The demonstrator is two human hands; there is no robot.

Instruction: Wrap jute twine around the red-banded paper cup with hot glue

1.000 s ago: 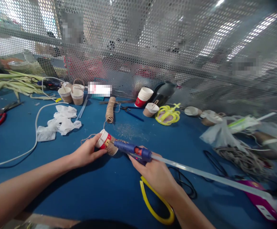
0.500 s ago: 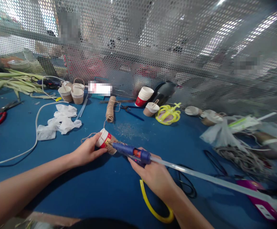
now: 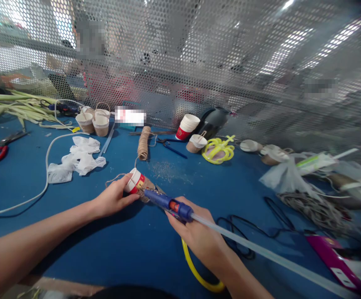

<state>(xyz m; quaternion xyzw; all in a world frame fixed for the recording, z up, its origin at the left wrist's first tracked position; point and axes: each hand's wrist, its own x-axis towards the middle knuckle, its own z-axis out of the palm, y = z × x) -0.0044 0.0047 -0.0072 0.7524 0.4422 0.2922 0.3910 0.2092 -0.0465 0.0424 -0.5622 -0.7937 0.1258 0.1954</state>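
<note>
My left hand (image 3: 115, 196) is closed round a paper cup (image 3: 132, 183), white and red, tilted on its side with brown twine wound round its lower part. In my right hand (image 3: 196, 226) is a blue glue gun (image 3: 164, 201), gripped from behind. Its nozzle meets the twine-wrapped part of the cup, though I cannot tell if it touches. A long clear glue stick (image 3: 245, 237) runs out of the gun's back towards the lower right. Behind the cup lies a roll of twine (image 3: 143, 143), a strand leading from it to the cup.
Twine-wrapped cups (image 3: 101, 126) stand at the back left, beyond crumpled white cloth pieces (image 3: 82, 157). Pliers (image 3: 172, 148), stacked paper cups (image 3: 188, 126) and a yellow crown-shaped piece (image 3: 218, 150) lie near the mesh screen (image 3: 180, 66). A yellow tube (image 3: 196, 272) and purple power strip (image 3: 332, 259) are nearer.
My right hand and the glue gun have shifted slightly left, with the nozzle moving along the cup. The glue stick's far end has dropped lower. My left hand holds the cup in place.
</note>
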